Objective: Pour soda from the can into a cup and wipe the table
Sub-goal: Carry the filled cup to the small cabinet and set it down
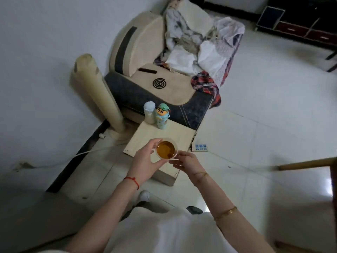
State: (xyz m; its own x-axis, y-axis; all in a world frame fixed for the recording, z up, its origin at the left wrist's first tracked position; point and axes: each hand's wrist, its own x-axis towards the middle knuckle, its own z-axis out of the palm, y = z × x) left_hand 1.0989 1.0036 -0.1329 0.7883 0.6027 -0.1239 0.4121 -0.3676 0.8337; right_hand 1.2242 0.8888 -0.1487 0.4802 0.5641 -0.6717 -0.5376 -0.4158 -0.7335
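Item: small table [184, 136], pale wood top, square, standing on white tiled floor [264, 110]. Far edge close against a dark sofa base [164, 99]; near-right corner chipped. Open floor to the right of the table and toward the viewer. Left side bounded by a cream tower fan [94, 92] and its white cable [87, 152].

On the far left corner of the table: white bottle [149, 112] and cartoon-figure bottle [162, 115], touching or just beside each other, upright.

Item: clear cup [166, 149], holding amber liquid, held above the near half of the table. Its base is hidden by the hands, so contact with the tabletop cannot be told.

Left hand [144, 161]: fingers curled round the cup's left wall, thumb at the near side; red cord on the wrist.

Right hand [187, 162]: fingertips at the cup's near-right rim, lightly curled, probably touching it, though the blur leaves that unsure; gold bangles on the arm.

On the sofa: spiral coil [158, 82], dark strip [147, 70], heap of cloths [200, 52].

Floor, right of table: power strip [200, 147]. Right frame edge: wooden piece [308, 163], cut off. Top right: dark cabinet [300, 22], partly out of frame.
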